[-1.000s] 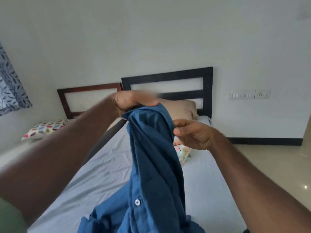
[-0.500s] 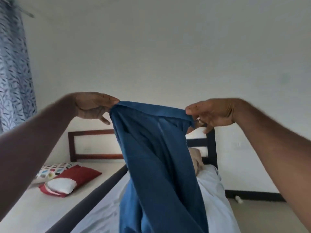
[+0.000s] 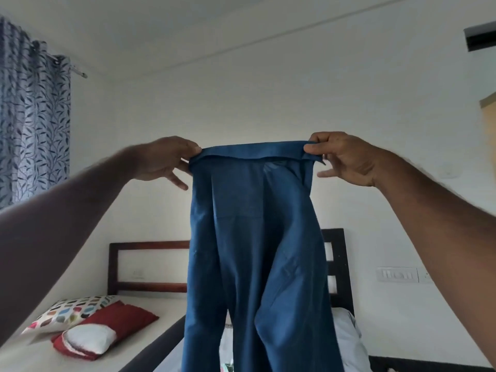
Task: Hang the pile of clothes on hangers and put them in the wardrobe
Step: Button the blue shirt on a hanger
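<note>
A blue shirt [image 3: 257, 251] hangs full length in front of me, held up by its collar. My left hand [image 3: 166, 159] pinches the left end of the collar between thumb and forefinger, other fingers spread. My right hand [image 3: 343, 157] pinches the right end the same way. The collar is stretched flat between both hands at about chest height. The shirt's lower part runs out of the bottom of the frame. No hanger and no wardrobe are in sight.
Two beds lie below, with a brown headboard [image 3: 147, 264] on the left and a dark headboard [image 3: 336, 264] behind the shirt. A patterned pillow [image 3: 69, 311] and a red-and-white pillow [image 3: 102, 331] rest on the left bed. A patterned curtain [image 3: 32, 116] hangs at far left.
Both hands rose and drew apart, stretching the shirt collar wide. The shirt lifted off the bed and now hangs straight. The view tilted upward toward the wall.
</note>
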Demonstrator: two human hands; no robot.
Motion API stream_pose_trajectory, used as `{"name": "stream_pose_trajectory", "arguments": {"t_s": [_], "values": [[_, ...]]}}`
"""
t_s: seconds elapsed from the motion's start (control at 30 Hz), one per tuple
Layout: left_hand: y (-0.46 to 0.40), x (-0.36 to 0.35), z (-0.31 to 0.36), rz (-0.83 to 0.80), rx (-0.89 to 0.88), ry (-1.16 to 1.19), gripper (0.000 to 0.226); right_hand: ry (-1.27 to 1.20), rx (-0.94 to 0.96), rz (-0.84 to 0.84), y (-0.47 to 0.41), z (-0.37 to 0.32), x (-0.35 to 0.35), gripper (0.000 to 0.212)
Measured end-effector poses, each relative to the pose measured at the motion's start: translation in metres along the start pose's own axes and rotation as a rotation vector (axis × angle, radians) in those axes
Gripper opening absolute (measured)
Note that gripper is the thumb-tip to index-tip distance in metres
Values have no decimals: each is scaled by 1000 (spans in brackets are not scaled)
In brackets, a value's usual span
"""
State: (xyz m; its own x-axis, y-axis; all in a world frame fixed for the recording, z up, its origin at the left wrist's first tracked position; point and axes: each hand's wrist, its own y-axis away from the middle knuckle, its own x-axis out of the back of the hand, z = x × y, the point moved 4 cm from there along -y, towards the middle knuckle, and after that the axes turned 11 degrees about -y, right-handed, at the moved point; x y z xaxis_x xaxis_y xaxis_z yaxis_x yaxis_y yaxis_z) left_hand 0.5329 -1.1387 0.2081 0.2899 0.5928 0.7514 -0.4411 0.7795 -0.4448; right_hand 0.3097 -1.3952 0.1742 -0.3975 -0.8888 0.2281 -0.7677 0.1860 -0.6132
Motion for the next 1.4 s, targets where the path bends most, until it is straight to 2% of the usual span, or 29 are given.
{"name": "stream_pose_trajectory", "arguments": {"t_s": [0.1, 0.13, 0.17, 0.23, 0.3, 0.43, 0.5, 0.6, 0.63, 0.67, 0.7, 0.73, 0.77, 0.8, 0.83, 0.87, 0.93, 1.0, 1.07, 1.13, 1.2, 1.33, 1.4], "values": [[4, 4, 21, 40, -118, 191, 33, -364, 77, -145, 9, -13, -7, 18], [4, 2, 25, 49, -132, 249, 31, -357, 62, -172, 10, -14, -10, 9], [3, 0, 29, 50, -139, 284, 30, -262, 18, -191, 8, -12, -12, 11], [0, -11, 32, 72, -132, 281, 27, 31, -119, -177, 4, 2, -16, 44], [-4, -24, 33, 142, -108, 249, 23, 257, -160, -14, -1, 13, -15, 46], [-13, -37, 28, 290, -87, 273, 14, 322, -54, 333, -6, 29, -4, 21], [-14, -39, 25, 262, -77, 269, 17, 259, -28, 448, -6, 39, 4, 12], [-16, -54, 15, 92, -70, 292, 41, 74, 43, 617, -4, 56, 9, 14], [-16, -60, 8, 64, -56, 243, 52, 45, 58, 676, -2, 60, 10, 15], [-17, -64, -1, 72, -28, 96, 63, 89, 66, 732, 0, 65, 11, 19], [-19, -67, -10, 108, -3, -133, 71, 229, 67, 766, 4, 67, 12, 25], [-24, -69, -20, 168, 11, -374, 69, 422, 54, 786, 6, 68, 14, 36], [-27, -70, -28, 258, 23, -554, 54, 559, 32, 793, 9, 68, 17, 47], [-28, -69, -37, 343, 42, -622, 32, 575, 4, 766, 12, 68, 21, 57], [-25, -67, -45, 403, 88, -553, 16, 456, -54, 685, 16, 69, 21, 64], [-24, -67, -52, 412, 150, -372, 15, 283, -148, 551, 21, 73, 19, 66], [-20, -79, -58, 273, 234, -32, 22, 100, -334, 233, 38, 85, 1, 71], [-22, -91, -44, 172, 213, 61, 28, 130, -432, -6, 53, 102, -29, 79], [-30, -104, -26, 200, 189, 8, 30, 236, -490, -116, 62, 127, -64, 73], [-37, -113, -10, 268, 120, -67, 26, 319, -516, -128, 65, 157, -89, 59], [-43, -116, 0, 303, 53, -132, 20, 261, -505, -53, 67, 179, -102, 58], [-46, -103, 10, 293, -40, -208, 26, -168, -275, 248, 66, 187, -97, 79], [-48, -91, 8, 322, -60, -219, 23, -302, -198, 359, 67, 191, -83, 75]]}}
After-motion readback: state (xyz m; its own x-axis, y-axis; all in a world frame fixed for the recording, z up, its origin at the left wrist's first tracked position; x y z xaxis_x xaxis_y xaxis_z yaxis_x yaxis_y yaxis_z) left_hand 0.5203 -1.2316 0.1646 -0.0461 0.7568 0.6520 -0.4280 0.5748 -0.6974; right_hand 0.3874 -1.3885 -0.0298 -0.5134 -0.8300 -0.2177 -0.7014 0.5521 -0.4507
